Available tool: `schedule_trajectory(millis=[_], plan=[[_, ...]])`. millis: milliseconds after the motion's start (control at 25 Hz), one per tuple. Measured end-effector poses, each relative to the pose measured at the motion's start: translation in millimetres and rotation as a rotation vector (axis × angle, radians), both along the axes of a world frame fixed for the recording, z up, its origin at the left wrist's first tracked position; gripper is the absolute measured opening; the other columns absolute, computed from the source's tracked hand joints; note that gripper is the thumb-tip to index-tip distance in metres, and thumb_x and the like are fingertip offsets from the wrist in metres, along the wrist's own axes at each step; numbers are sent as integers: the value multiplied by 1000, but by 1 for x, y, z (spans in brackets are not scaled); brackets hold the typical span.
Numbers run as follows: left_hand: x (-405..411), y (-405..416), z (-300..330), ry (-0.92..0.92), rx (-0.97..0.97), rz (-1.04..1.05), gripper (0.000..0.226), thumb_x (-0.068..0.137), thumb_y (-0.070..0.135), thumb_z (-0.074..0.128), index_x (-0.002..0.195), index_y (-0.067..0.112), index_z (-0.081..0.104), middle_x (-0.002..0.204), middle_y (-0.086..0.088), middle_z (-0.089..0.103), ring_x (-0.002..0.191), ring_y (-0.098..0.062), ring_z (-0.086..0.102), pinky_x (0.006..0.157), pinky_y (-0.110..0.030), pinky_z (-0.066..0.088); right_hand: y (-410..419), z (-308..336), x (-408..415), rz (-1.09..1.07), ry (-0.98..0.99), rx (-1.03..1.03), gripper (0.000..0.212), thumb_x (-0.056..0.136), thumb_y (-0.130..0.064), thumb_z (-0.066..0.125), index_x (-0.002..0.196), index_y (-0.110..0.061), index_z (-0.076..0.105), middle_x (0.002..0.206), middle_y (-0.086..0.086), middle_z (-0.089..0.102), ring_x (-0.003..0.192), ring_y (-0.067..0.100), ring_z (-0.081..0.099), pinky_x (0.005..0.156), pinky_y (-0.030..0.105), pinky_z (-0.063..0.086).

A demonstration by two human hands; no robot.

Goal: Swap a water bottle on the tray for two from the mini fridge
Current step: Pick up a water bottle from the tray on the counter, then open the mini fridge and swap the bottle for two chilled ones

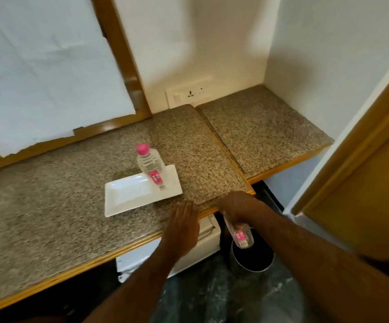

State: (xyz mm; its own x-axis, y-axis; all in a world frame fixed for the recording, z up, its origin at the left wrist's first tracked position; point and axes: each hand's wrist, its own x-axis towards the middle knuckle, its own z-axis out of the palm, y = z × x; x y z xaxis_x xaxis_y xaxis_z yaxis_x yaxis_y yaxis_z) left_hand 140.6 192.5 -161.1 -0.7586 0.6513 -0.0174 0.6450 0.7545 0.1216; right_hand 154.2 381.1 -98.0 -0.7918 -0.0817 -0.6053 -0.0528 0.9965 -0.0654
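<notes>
A white rectangular tray [128,197] lies on the granite counter [49,206]. One clear water bottle with a pink cap and pink label [150,163] stands upright on the tray's right end. My right hand [235,207] is below the counter's front edge, shut on the top of a second water bottle [241,235] that hangs bottom down above a dark bin. My left hand [183,227] is flat at the counter's front edge, fingers together, holding nothing. The white mini fridge [189,248] shows under the counter, partly hidden by my left arm.
A round dark bin [251,259] stands on the dark marbled floor right of the fridge. A lower granite shelf [263,129] sits in the back right corner, below a wall socket [189,94]. A wooden door frame [356,155] rises at the right.
</notes>
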Motion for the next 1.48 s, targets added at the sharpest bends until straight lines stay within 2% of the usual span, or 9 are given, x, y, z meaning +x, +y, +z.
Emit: schedule_trajectory(millis=[120,320,480,640,880,1080,1200,1320,1480], plan=[[-32,53,-27,76,9,-5,48,94,25,33,131,-3,46,135,-26,51,130,-41,42,109,-52,34,42,-103,25,-266,67,-85,28,84,-24,61,111,-22,67,116,8,67,104,31,63,86,42,55],[-47,73,-52,210,48,64,55,98,34,24,136,-2,39,142,-25,44,136,-37,35,112,-49,31,70,-232,46,-401,0,-131,48,81,-15,62,129,-16,54,133,16,52,121,37,52,100,48,47],[-47,74,-58,244,30,77,57,98,35,19,139,-1,34,145,-25,41,138,-36,32,114,-46,28,59,-289,48,-492,-61,-142,50,86,-19,60,134,-14,47,135,14,50,120,39,53,94,48,50],[-46,72,-62,249,47,96,58,98,36,18,139,-2,35,145,-25,41,139,-35,32,114,-46,29,50,-315,57,-685,-3,-205,53,87,-19,60,134,-7,39,127,19,55,114,40,56,88,49,50],[-36,62,-60,239,165,68,51,100,32,26,135,0,43,142,-23,47,138,-34,35,113,-47,30,18,-295,100,-783,31,-249,35,93,-19,51,126,-9,56,123,18,63,112,35,59,92,39,48],[21,-64,-137,458,170,-38,62,91,22,56,142,-3,32,148,-26,35,141,-38,25,114,-53,24,-55,-304,103,-697,220,-349,15,89,-19,54,90,-17,69,96,13,70,89,32,66,75,35,50],[37,-154,-213,393,-9,-84,64,90,13,46,145,-3,18,153,-24,24,144,-38,17,115,-52,17,-118,-324,79,-633,377,-399,21,85,-24,53,85,-15,72,85,16,72,78,37,68,69,40,53],[22,-221,-272,246,-189,74,58,85,13,33,139,-7,26,144,-28,38,132,-44,34,110,-52,25,-183,-341,52,-562,491,-501,20,82,-15,62,98,-12,74,92,14,75,83,33,70,74,40,57],[0,-259,-315,-169,-372,246,67,61,21,82,119,-1,57,106,-20,69,96,-37,65,77,-47,57,-245,-369,13,-381,463,-487,33,83,-8,58,115,-3,66,113,21,68,103,39,65,90,46,54]])
